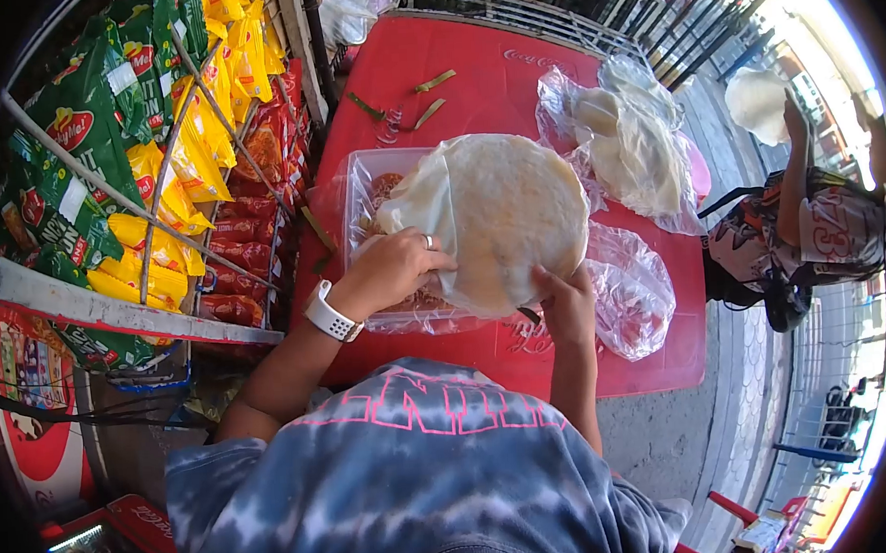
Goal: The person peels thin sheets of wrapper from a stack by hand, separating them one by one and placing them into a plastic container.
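A stack of thin, round, pale wrappers [520,212] is held up over a clear plastic container [358,181], overlapping much of it. My left hand [393,271], with a white watch and a ring, pinches the folded edge of the top wrapper [417,210] at the stack's left side. At the near right edge, my right hand [568,302] grips the stack, its thumb on top and its fingers underneath. Brownish food [386,187] shows inside the container, partly hidden by the wrappers.
The red table [472,70] carries green strips [432,113], a plastic bag of more wrappers [616,132] and a crumpled clear bag [632,292]. Snack packs [75,146] hang behind a metal rack on the left. At right, another person [796,218] holds a round wrapper [757,107].
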Tool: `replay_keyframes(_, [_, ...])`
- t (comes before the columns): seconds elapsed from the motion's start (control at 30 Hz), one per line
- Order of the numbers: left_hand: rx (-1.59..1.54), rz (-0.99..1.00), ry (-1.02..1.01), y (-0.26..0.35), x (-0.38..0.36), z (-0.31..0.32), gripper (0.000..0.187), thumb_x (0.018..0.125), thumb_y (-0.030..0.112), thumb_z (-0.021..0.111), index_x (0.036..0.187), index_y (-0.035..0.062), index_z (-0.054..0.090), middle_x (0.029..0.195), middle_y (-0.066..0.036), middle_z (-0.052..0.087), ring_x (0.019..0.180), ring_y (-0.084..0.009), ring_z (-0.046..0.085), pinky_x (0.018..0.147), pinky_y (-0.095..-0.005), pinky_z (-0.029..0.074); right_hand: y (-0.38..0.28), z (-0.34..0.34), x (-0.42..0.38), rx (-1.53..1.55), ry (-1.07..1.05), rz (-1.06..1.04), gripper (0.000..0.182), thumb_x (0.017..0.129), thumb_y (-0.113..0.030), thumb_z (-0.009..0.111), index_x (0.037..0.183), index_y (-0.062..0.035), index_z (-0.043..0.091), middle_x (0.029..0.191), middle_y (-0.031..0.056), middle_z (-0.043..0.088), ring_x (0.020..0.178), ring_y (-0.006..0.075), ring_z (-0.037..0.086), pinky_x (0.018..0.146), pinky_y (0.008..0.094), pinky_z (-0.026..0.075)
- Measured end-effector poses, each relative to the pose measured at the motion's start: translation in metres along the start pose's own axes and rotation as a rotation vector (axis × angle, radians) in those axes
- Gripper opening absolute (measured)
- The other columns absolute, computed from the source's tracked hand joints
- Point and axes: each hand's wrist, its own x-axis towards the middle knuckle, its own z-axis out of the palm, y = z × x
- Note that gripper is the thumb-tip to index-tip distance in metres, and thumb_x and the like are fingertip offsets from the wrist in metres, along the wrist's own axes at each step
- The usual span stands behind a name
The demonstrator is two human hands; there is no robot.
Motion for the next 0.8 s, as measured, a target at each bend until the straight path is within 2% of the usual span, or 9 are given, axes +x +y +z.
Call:
replay_keyframes(0.07, [-0.082, 0.036, 0.029, -0.004, 0.001, 0.002, 0.017, 0.068, 0.007, 0.058, 0.083, 0.0101, 0.062, 0.078, -0.005, 0.056, 0.075, -0.0241, 0.055, 0.069, -0.0338, 0.044, -0.003, 0.001, 0.008, 0.050, 0.029, -0.019, 0.038, 0.074, 0.003, 0.051, 0.110, 0.0074, 0.041, 0.098, 0.0150, 0.053, 0.085, 0.0224, 0.057, 0.072, 0.0308, 0.048])
replay_keyframes(0.17, [-0.081, 0.022, 0.166, -0.002, 0.006, -0.001, 0.013, 0.068, 0.004, 0.058, 0.080, 0.0082, 0.061, 0.076, -0.007, 0.056, 0.071, -0.0263, 0.055, 0.065, -0.0352, 0.045, -0.005, -0.005, 0.022, 0.076, 0.078, -0.013, 0.038, 0.073, 0.005, 0.048, 0.110, 0.0078, 0.041, 0.098, 0.0155, 0.053, 0.085, 0.0228, 0.057, 0.072, 0.0316, 0.047])
replay_keyframes(0.3, [-0.015, -0.152, 0.504, -0.004, 0.007, -0.011, 0.012, 0.068, -0.001, 0.055, 0.078, 0.0052, 0.058, 0.075, -0.010, 0.055, 0.073, -0.0273, 0.055, 0.061, -0.0358, 0.044, -0.003, -0.021, 0.034, 0.080, 0.112, -0.065, 0.043, 0.072, 0.006, 0.043, 0.115, 0.0059, 0.039, 0.100, 0.0165, 0.052, 0.085, 0.0234, 0.056, 0.073, 0.0316, 0.047])
replay_keyframes(0.5, [-0.008, -0.331, 0.718, -0.030, 0.000, -0.020, 0.013, 0.069, -0.004, 0.053, 0.080, 0.0026, 0.057, 0.074, -0.012, 0.055, 0.069, -0.0284, 0.054, 0.060, -0.0334, 0.043, -0.014, -0.023, 0.038, 0.060, 0.120, -0.044, 0.046, 0.070, 0.007, 0.042, 0.117, 0.0050, 0.039, 0.101, 0.0152, 0.052, 0.086, 0.0225, 0.056, 0.072, 0.0303, 0.048])
replay_keyframes(0.6, [-0.014, -0.414, 0.857, -0.038, -0.003, -0.030, 0.011, 0.070, -0.003, 0.053, 0.079, 0.0028, 0.057, 0.073, -0.013, 0.055, 0.070, -0.0297, 0.054, 0.061, -0.0338, 0.043, -0.021, -0.026, 0.039, 0.018, 0.152, -0.027, 0.047, 0.071, 0.007, 0.043, 0.117, 0.0026, 0.040, 0.101, 0.0130, 0.053, 0.085, 0.0188, 0.055, 0.075, 0.0281, 0.045])
replay_keyframes(0.73, [0.083, -0.434, 1.039, -0.063, -0.010, -0.041, 0.007, 0.074, 0.002, 0.054, 0.081, 0.0023, 0.056, 0.079, -0.014, 0.056, 0.074, -0.0291, 0.055, 0.063, -0.0329, 0.043, -0.019, -0.050, 0.049, -0.129, 0.187, -0.073, 0.045, 0.069, 0.004, 0.043, 0.114, -0.0001, 0.045, 0.094, 0.0087, 0.054, 0.075, 0.0157, 0.054, 0.064, 0.0252, 0.045])
replay_keyframes(0.8, [-0.103, -0.508, 1.219, -0.082, -0.012, -0.045, 0.009, 0.079, 0.006, 0.051, 0.086, 0.0019, 0.054, 0.079, -0.011, 0.056, 0.073, -0.0240, 0.055, 0.064, -0.0311, 0.043, -0.021, -0.060, 0.051, -0.219, 0.215, -0.075, 0.044, 0.069, 0.002, 0.044, 0.113, -0.0014, 0.047, 0.091, 0.0069, 0.054, 0.072, 0.0137, 0.053, 0.062, 0.0236, 0.043])
